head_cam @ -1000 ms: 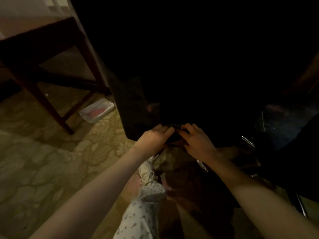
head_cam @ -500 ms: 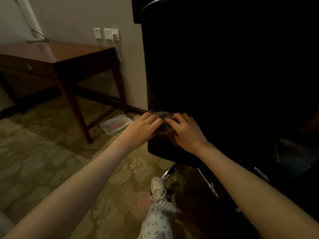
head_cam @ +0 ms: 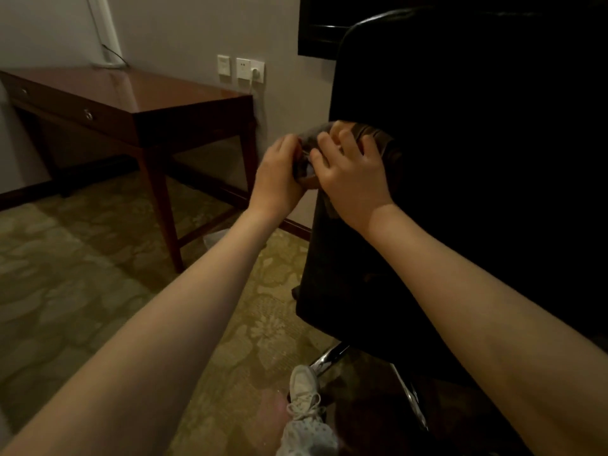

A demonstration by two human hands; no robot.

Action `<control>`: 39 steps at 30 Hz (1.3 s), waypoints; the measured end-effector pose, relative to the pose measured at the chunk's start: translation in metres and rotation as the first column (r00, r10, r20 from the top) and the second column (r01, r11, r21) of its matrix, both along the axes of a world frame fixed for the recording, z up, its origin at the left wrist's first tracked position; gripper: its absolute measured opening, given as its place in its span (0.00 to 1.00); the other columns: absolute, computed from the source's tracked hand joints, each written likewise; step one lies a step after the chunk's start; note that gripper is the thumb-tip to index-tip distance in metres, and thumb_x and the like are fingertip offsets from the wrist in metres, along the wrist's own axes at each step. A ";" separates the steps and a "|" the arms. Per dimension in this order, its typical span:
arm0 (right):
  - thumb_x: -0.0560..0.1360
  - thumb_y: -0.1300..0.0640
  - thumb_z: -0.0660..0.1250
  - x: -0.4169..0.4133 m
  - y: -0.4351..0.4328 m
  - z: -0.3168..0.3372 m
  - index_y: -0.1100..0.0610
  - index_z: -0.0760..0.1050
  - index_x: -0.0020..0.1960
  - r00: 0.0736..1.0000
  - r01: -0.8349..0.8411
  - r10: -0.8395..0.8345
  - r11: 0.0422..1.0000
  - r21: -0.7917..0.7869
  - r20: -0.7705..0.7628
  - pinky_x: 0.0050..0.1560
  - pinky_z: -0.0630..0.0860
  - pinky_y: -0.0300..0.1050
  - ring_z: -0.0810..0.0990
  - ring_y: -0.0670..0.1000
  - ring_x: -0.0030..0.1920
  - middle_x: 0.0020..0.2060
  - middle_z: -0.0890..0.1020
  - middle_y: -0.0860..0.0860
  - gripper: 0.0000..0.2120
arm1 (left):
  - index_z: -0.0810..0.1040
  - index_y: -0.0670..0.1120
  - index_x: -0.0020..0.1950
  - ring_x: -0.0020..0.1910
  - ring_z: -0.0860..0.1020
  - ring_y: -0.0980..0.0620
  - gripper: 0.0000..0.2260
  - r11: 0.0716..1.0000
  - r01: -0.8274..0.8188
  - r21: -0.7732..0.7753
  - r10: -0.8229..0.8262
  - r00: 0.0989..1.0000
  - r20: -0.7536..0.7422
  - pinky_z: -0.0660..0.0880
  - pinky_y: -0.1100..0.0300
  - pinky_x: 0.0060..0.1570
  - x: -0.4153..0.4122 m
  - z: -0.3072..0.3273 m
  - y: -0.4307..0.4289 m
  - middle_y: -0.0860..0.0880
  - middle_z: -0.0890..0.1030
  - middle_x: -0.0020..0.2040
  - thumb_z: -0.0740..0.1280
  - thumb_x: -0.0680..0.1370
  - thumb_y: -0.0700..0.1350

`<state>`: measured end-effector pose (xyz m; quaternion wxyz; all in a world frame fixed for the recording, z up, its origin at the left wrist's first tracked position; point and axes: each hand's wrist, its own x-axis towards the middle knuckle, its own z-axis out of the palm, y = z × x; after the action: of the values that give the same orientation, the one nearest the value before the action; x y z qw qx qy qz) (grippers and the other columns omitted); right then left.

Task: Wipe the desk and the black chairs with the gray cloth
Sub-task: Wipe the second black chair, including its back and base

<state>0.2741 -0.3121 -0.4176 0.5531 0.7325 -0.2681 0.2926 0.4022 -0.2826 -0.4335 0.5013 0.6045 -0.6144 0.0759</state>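
Note:
A tall black chair point(head_cam: 460, 179) fills the right half of the view, its back turned toward me. The gray cloth point(head_cam: 378, 136) is bunched against the left edge of the chair back. My left hand point(head_cam: 279, 179) grips the cloth's near end from the left. My right hand point(head_cam: 352, 172) lies on the cloth with its fingers curled over it, pressing it onto the chair. Much of the cloth is hidden under both hands. The reddish-brown wooden desk point(head_cam: 138, 97) stands at the left against the wall.
Patterned carpet point(head_cam: 82, 274) covers the floor. The chair's chrome base legs point(head_cam: 332, 358) spread near my white shoe point(head_cam: 302, 393). Wall sockets point(head_cam: 241, 70) sit above the desk's right end. A clear plastic box point(head_cam: 215, 240) lies on the floor by the desk leg.
Both hands have risen with the cloth from the chair's lower edge up to the middle of the chair back. My view has lifted, showing more of the desk and wall.

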 end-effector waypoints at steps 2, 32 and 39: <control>0.73 0.61 0.55 0.003 -0.007 -0.019 0.54 0.83 0.45 1.000 -0.024 0.024 0.999 0.033 -0.017 0.47 0.66 0.51 0.78 0.56 0.52 0.47 0.83 0.51 0.17 | 0.74 0.40 0.52 0.45 0.72 0.53 0.12 0.999 0.033 0.037 -0.031 0.998 -0.058 0.62 0.70 0.40 0.000 -0.020 -0.010 0.49 0.74 0.47 0.71 0.71 0.39; 0.81 0.65 0.46 -0.034 -0.031 -0.230 0.56 0.83 0.51 0.964 -0.222 0.260 0.906 0.360 -0.059 0.43 0.68 0.48 0.70 0.55 0.47 0.45 0.84 0.53 0.25 | 0.77 0.37 0.57 0.41 0.77 0.49 0.19 0.961 -0.106 0.254 0.143 0.981 -0.133 0.64 0.73 0.42 -0.022 -0.252 -0.012 0.50 0.75 0.42 0.73 0.67 0.32; 0.80 0.66 0.48 -0.053 -0.029 -0.270 0.56 0.82 0.51 0.956 -0.148 0.248 0.865 0.480 -0.153 0.42 0.76 0.46 0.81 0.55 0.46 0.46 0.83 0.53 0.23 | 0.77 0.39 0.60 0.49 0.80 0.44 0.19 0.934 -0.077 0.348 0.164 0.960 -0.227 0.71 0.61 0.44 -0.047 -0.299 -0.004 0.42 0.81 0.51 0.73 0.70 0.41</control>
<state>0.2215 -0.3413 -0.6880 0.3542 0.8936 -0.1932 0.1968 0.3553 -0.2869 -0.7326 0.4593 0.7226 -0.5108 -0.0768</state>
